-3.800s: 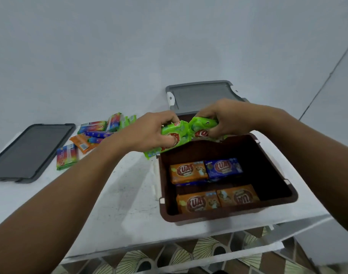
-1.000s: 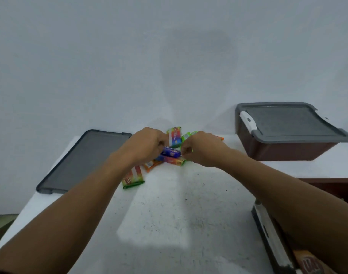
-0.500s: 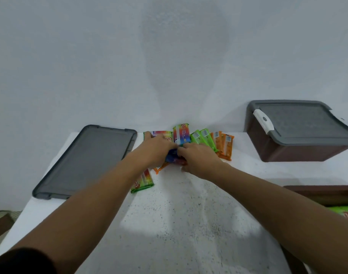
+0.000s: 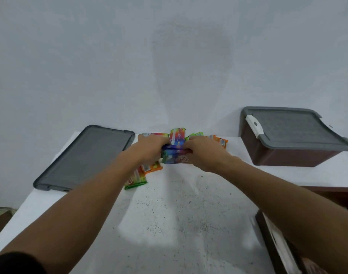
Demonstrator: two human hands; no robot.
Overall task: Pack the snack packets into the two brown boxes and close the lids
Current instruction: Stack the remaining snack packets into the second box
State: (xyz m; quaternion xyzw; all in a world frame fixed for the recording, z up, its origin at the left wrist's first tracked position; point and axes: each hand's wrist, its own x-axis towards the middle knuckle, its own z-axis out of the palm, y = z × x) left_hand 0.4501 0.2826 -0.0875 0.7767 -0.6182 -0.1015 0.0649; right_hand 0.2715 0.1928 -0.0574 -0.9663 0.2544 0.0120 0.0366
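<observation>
Packets (image 4: 174, 156) (blue ones, blurred) sit pinched between left hand (image 4: 149, 149) and right hand (image 4: 202, 153), fingers curled round them, far across the table (image 4: 169, 224); lidded brown box (image 4: 287, 157) stands far right.

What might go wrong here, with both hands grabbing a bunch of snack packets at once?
The left hand and right hand squeeze one bunch of packets between them. A glossy wrapper may well slip out on the way to the open box, which is barely in view at the near right. The green packet and orange packet lie beside the left forearm, so lifting could drag them, or they might get left behind.
</observation>
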